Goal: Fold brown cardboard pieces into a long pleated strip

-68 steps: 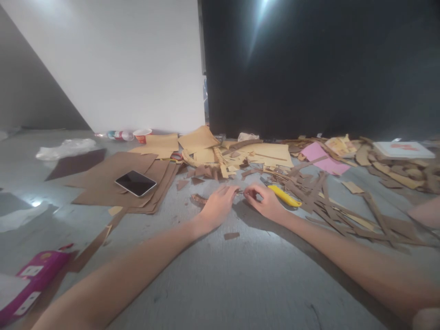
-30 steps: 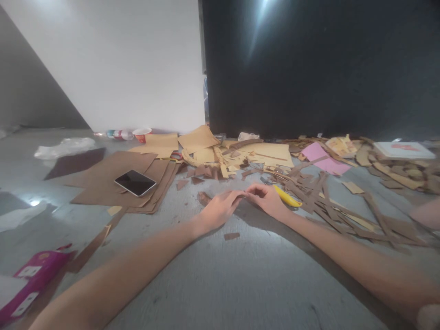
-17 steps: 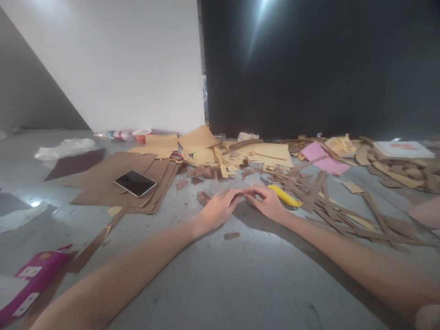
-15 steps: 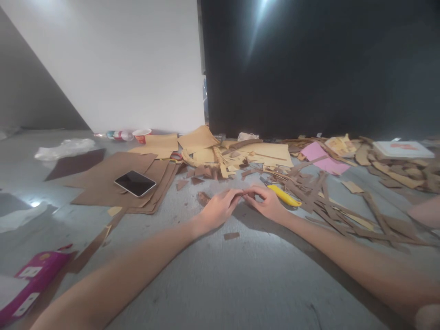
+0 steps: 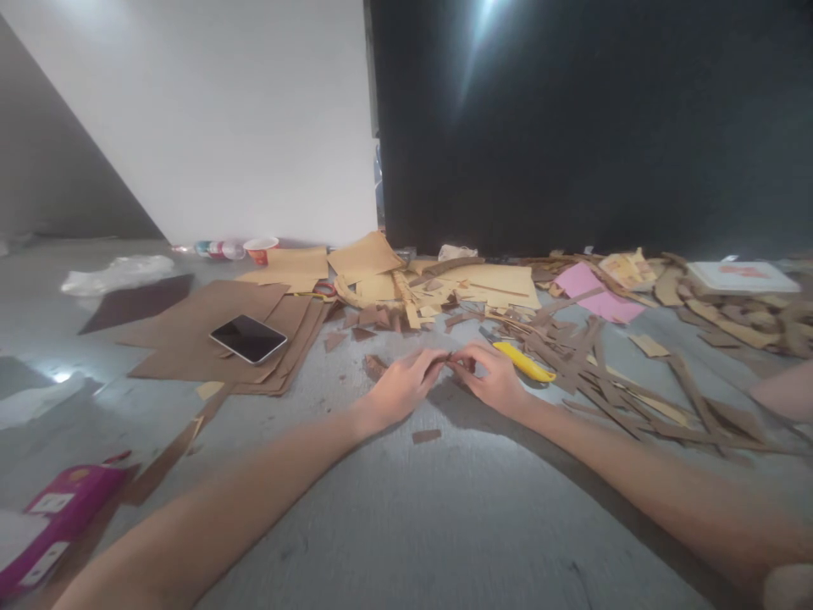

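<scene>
My left hand (image 5: 401, 387) and my right hand (image 5: 488, 379) meet fingertip to fingertip above the grey surface. Both are pinched closed on a tiny dark brown piece (image 5: 450, 357), mostly hidden by the fingers; it looks like a scrap of brown card. Just right of my right hand lies a yellow utility knife (image 5: 524, 363). A curled brown scrap (image 5: 375, 367) rests beside my left hand. Nearer to me, between my forearms, a small brown rectangle of card (image 5: 426, 436) lies flat.
A phone (image 5: 248, 339) lies on stacked brown card sheets (image 5: 190, 360) at left. Brown card strips (image 5: 610, 385) are heaped at right, near a pink sheet (image 5: 597, 292). A magenta packet (image 5: 69, 512) sits front left. Another person's arm (image 5: 784, 391) shows at the right edge.
My right hand's fingers have drawn in slightly around the small piece. Both hands otherwise stay in the same place, and the things about them have not moved.
</scene>
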### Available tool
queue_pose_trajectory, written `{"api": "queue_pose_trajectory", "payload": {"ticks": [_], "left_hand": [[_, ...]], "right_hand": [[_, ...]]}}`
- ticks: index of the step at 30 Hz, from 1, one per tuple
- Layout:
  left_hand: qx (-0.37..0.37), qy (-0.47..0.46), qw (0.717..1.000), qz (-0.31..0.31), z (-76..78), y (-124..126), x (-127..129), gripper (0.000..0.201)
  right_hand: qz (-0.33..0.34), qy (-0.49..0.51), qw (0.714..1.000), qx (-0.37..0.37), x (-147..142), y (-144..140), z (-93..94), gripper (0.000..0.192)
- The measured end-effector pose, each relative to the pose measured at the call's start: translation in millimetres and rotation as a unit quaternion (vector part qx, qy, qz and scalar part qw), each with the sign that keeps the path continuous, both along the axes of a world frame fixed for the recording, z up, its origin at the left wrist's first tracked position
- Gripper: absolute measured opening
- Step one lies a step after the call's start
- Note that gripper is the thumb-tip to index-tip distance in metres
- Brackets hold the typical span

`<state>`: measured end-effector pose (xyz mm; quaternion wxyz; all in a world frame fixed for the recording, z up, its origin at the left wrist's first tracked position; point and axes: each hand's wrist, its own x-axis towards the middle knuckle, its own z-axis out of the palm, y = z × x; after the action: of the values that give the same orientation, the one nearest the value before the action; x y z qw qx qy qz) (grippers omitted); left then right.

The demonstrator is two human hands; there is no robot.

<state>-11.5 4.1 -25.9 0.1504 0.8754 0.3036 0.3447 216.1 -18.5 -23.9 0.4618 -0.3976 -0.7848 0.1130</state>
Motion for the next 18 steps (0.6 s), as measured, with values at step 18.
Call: {"api": "queue_pose_trajectory", "payload": {"ticks": [18], "left_hand": [[0.043,-0.011,0.999,-0.003,-2.1,-0.9,-1.9,0.025]], "right_hand": [[0.049,-0.001,0.998,-0.030,-0.9,-0.2,2.2,0.024]]}}
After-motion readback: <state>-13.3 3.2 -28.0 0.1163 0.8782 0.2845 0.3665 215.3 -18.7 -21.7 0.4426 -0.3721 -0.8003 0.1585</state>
